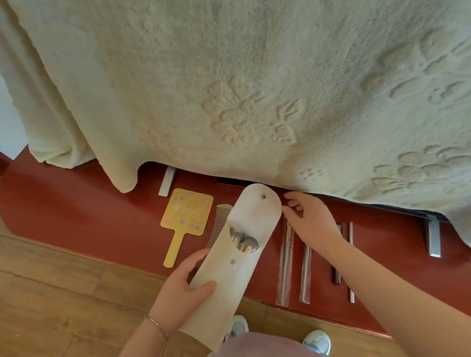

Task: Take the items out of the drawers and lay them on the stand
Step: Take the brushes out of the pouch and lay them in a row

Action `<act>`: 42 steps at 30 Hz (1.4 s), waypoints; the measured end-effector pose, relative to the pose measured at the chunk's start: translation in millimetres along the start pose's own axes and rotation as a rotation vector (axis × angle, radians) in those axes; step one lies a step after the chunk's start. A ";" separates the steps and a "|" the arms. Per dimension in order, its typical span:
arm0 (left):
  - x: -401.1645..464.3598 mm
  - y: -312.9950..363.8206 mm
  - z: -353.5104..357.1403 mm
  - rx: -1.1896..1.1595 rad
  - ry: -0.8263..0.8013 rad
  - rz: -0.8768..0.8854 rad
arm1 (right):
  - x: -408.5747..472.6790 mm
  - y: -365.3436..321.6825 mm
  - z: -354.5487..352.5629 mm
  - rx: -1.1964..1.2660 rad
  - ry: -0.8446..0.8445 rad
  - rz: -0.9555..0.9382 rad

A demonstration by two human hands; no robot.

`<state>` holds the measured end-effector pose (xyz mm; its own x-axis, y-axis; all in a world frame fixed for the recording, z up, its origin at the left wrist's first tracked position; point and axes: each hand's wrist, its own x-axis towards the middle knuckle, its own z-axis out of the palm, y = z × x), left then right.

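A cream pouch (233,257) with two metal snaps sits just below the middle of the view, slanting from about 7 o'clock up toward 1 o'clock, its rounded flap folded open so that metal utensil ends (244,242) show in the mouth. The left hand (183,288) grips the pouch's lower half, thumb across the front and fingers curled behind it, a thin bracelet (157,325) on the wrist. The right hand (309,219) is at 3 o'clock of the flap, fingertips pinched at its rim; whether they truly hold the edge is hard to tell. At 10 o'clock of the pouch a yellow hand mirror (186,215) lies on the red stand (81,212), and a fine-toothed comb (219,223) lies just beside it, partly hidden by the pouch. At 4 o'clock, several slim metal sticks in clear sleeves (288,264) lie side by side on the stand. A cream embossed blanket (243,71) hangs over the upper view. Wooden floor (35,312) spreads at 8 o'clock, with slippered feet (318,342) at 6 o'clock.
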<state>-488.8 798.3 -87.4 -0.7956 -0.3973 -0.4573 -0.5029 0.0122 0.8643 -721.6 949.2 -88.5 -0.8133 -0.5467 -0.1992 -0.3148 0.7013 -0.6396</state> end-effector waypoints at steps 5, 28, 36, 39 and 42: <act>2.8 4.2 -2.0 -0.065 -0.020 -0.014 | -9.8 -27.9 0.0 0.423 -0.055 0.106; 13.3 20.9 10.2 -0.405 -0.044 -0.070 | -59.8 -43.5 32.4 -0.088 0.132 -0.622; 20.3 32.1 11.0 -0.455 -0.042 -0.142 | -60.7 -39.7 31.6 -0.158 0.166 -0.699; 24.0 39.4 14.6 -0.487 -0.017 -0.191 | -59.7 -37.9 30.1 -0.168 0.167 -0.696; 30.3 39.9 18.4 -0.383 0.040 -0.213 | -61.0 -36.7 30.2 -0.173 0.156 -0.719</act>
<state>-539.2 803.7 -70.6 -0.6705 -0.3891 -0.6316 -0.4869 -0.4115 0.7704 -645.6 943.0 -75.3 -0.4343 -0.8348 0.3385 -0.8559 0.2653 -0.4439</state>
